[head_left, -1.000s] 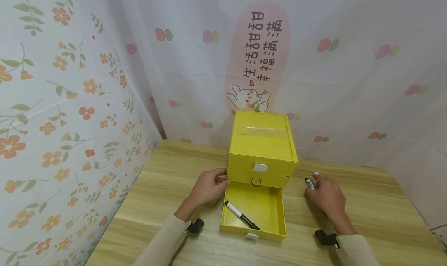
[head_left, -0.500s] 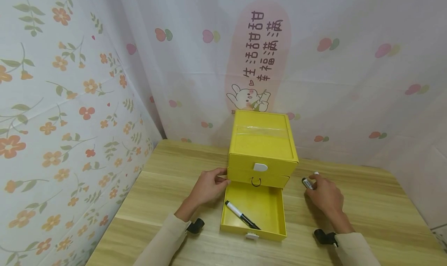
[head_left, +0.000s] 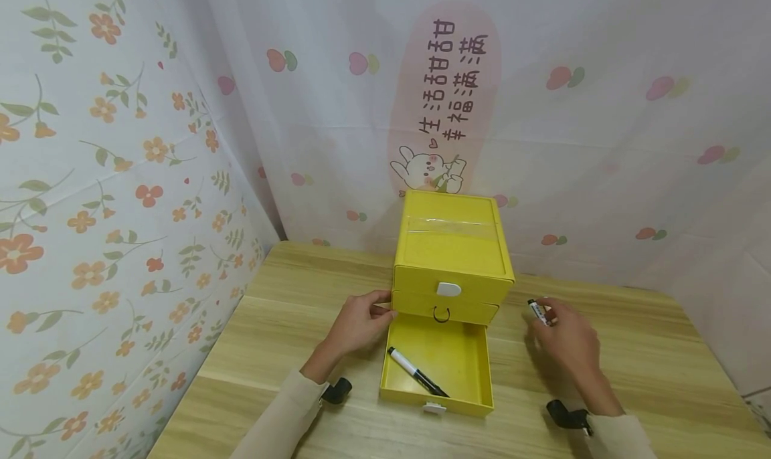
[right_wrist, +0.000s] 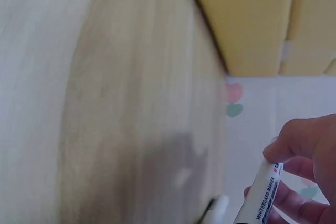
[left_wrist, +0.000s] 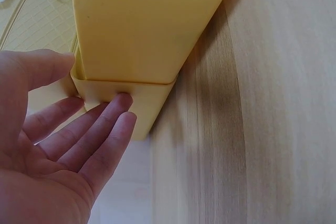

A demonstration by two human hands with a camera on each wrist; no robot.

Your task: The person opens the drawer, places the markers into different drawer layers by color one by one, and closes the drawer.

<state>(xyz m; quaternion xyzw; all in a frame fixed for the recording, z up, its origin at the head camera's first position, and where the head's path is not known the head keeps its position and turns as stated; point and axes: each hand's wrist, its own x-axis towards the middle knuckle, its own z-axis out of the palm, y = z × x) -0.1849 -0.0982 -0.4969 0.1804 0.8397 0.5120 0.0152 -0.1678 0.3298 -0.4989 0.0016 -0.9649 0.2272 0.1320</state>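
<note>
In the head view my left hand [head_left: 359, 322] touches the left side of a small yellow drawer box [head_left: 454, 245]. In the left wrist view the fingers of that hand lie extended, fingertips at the box's lower seam. My right hand [head_left: 566, 332] pinches a whiteboard marker [right_wrist: 261, 195] between thumb and fingers, to the right of the box. Its black end points away from me in the head view. A second white pen-like piece [right_wrist: 216, 211], with a dark part, shows beside it at the bottom of the right wrist view. The bottom drawer [head_left: 464, 362] is pulled out.
A black-and-white marker [head_left: 418, 371] lies slantwise in the bottom drawer. The two upper drawers are closed. Wooden tabletop [head_left: 289, 312] stretches to both sides. Behind hangs a printed curtain [head_left: 337, 144], with a flowered cloth [head_left: 120, 211] on the left.
My right hand first shifts slightly left, then back right and up, tilting the marker. The left hand and the drawer box stay put.
</note>
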